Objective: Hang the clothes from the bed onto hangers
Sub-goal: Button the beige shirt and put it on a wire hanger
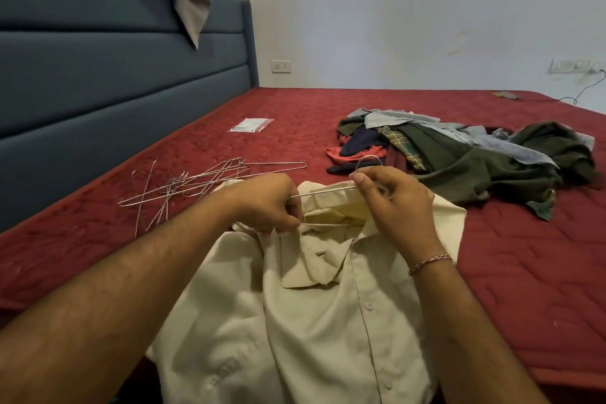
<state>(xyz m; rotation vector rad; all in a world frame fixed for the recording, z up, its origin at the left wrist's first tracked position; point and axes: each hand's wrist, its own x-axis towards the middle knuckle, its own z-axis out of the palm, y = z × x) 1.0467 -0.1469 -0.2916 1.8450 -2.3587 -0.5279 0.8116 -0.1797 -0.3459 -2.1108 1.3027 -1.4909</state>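
Both hands (265, 203) (390, 197) grip hanger (324, 192) — inside shirt (295, 321) collar

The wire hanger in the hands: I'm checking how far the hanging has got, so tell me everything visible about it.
The wire hanger is thin, bare silvery metal. Its hook curves up behind the right hand, which pinches the neck. The left hand grips the left end, where the upper arm and lower bar meet. The lower bar runs inside the open collar of the cream shirt lying front-up on the red bed. Its right end is hidden.
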